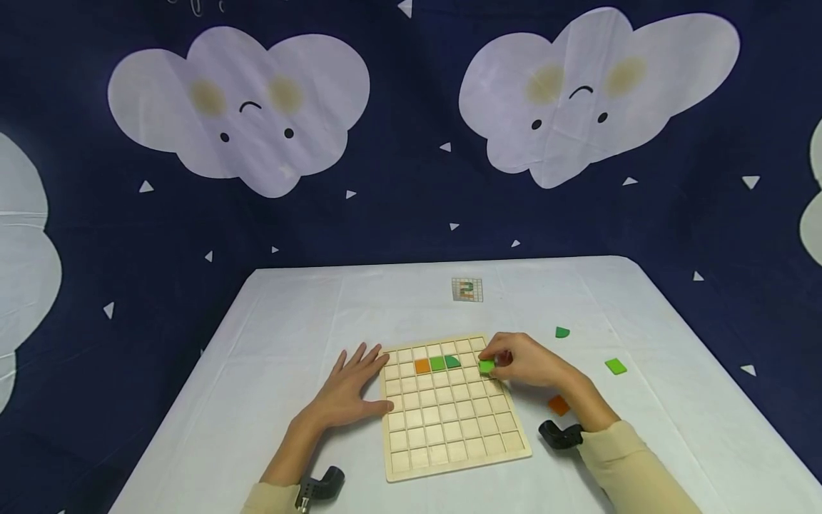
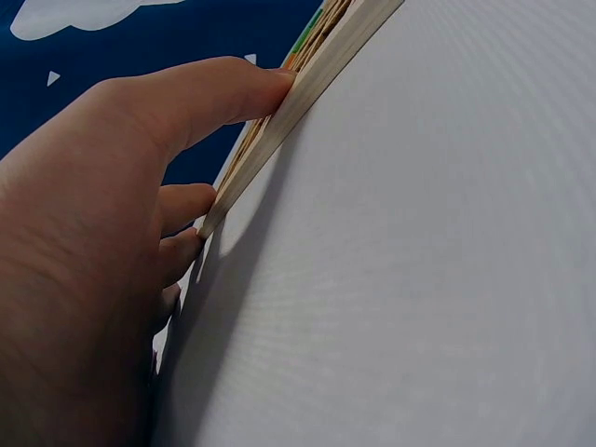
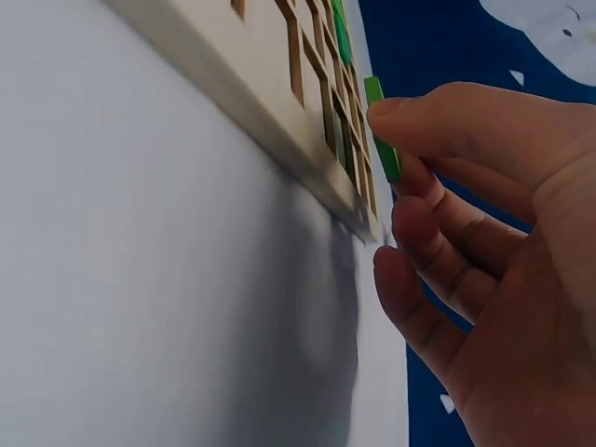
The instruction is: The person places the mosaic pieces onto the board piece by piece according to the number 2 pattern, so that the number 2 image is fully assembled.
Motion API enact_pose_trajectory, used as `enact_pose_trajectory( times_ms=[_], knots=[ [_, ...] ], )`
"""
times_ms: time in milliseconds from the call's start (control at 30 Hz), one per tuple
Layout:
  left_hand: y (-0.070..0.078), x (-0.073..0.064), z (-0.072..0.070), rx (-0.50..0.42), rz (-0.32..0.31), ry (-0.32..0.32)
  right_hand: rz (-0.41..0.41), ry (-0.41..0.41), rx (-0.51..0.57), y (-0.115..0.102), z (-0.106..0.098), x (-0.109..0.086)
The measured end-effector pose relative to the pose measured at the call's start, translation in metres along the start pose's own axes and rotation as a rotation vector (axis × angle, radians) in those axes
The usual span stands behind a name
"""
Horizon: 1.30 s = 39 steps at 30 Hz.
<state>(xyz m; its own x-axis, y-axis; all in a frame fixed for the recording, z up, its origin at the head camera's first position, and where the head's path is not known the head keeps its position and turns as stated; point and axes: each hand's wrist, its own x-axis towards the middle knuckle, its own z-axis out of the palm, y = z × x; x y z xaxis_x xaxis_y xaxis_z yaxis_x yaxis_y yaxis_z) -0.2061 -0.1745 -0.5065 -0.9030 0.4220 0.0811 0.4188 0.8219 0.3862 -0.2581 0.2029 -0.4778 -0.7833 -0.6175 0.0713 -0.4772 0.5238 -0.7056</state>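
A wooden grid board (image 1: 443, 432) lies on the white table, divided into square cells. In its second row sit an orange square tile (image 1: 422, 366), a light green square tile (image 1: 437, 363) and a dark green rounded tile (image 1: 452, 361), side by side. My right hand (image 1: 523, 359) pinches a light green square tile (image 3: 383, 130) between thumb and fingers, over the board's right edge. My left hand (image 1: 349, 389) rests at the board's left edge with its fingers spread, thumb and fingertips touching the rim, as the left wrist view (image 2: 121, 186) also shows.
Right of the board lie a dark green rounded tile (image 1: 562, 333), a light green square tile (image 1: 616, 366) and an orange tile (image 1: 559, 405), close to the right forearm. A small pattern card (image 1: 467, 290) lies behind the board. A dark blue cloud-print cloth (image 1: 411, 214) hangs beyond the table.
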Motion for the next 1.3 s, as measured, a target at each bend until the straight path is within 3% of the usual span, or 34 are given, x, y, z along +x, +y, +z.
enact_pose_trajectory(
  times_ms=[267,633,833,1300],
  knots=[
    [0.000,0.001,0.001,0.003,-0.002,-0.003,-0.065,-0.044,-0.057,-0.016,0.010,0.013],
    [0.003,0.000,-0.003,0.001,0.001,-0.006,-0.093,-0.058,-0.118,-0.028,0.022,0.025],
    [0.003,0.000,-0.003,0.001,-0.002,-0.007,-0.128,-0.065,-0.134,-0.031,0.027,0.029],
    [0.003,0.000,-0.003,0.004,-0.011,-0.006,-0.126,-0.067,-0.183,-0.031,0.033,0.032]
  ],
)
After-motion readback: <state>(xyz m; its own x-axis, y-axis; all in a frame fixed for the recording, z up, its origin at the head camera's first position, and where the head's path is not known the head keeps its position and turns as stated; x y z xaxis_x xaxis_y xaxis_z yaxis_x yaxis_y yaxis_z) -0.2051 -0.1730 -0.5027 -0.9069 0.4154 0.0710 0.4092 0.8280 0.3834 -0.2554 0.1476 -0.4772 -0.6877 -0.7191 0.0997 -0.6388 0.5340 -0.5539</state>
